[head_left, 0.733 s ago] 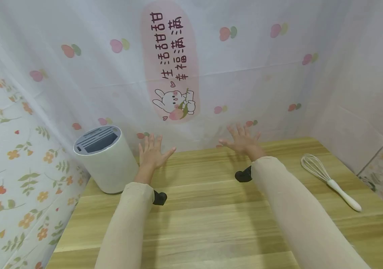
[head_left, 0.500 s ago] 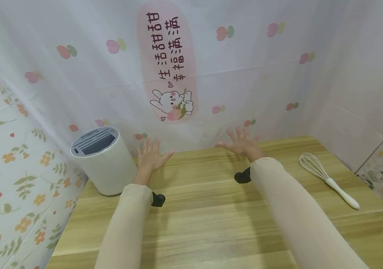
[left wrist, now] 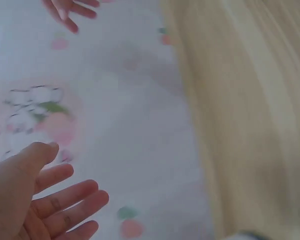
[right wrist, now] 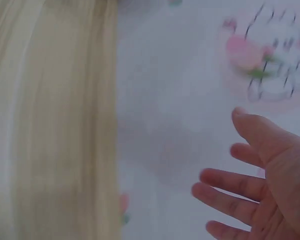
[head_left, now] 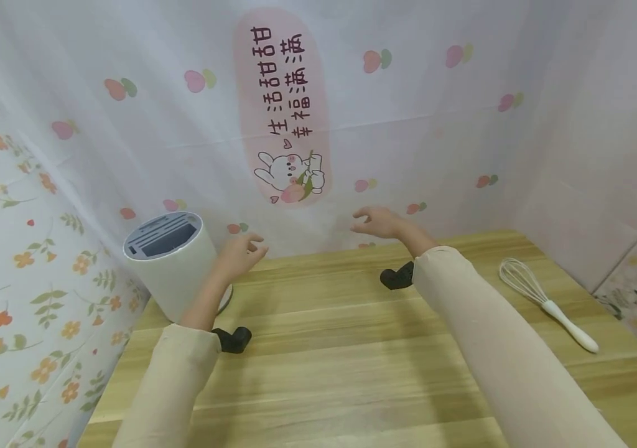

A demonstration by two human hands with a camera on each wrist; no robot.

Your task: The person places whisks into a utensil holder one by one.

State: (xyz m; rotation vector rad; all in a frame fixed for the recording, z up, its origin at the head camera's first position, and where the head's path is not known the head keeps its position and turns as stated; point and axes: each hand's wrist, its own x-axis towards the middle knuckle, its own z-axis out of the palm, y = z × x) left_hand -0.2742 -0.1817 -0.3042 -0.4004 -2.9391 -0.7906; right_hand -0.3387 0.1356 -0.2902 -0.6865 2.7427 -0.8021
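Observation:
My left hand (head_left: 238,255) hovers over the back left of the wooden table, just right of a white oval knife block (head_left: 175,274) with a grey slotted top. Nothing is in it; the left wrist view shows its fingers (left wrist: 72,195) spread and slightly bent. Above the table's back edge, my right hand (head_left: 380,223) is held in the air, turned inward and holding nothing. Its loosely bent fingers (right wrist: 235,202) show in the right wrist view. A whisk (head_left: 545,302) with a white handle lies on the table, well to the right of my right forearm.
The wooden table (head_left: 318,367) ends at a white printed curtain (head_left: 408,143) behind it. Floral cloth (head_left: 27,298) hangs along the left side, and more cloth rises at the right. A black wrist mount (head_left: 232,340) sticks out from each cuff.
Both hands have turned from palms facing down with fingers spread to palms facing inward with fingers bent. My left wrist has shifted left, in front of the knife block. Block and whisk stay put.

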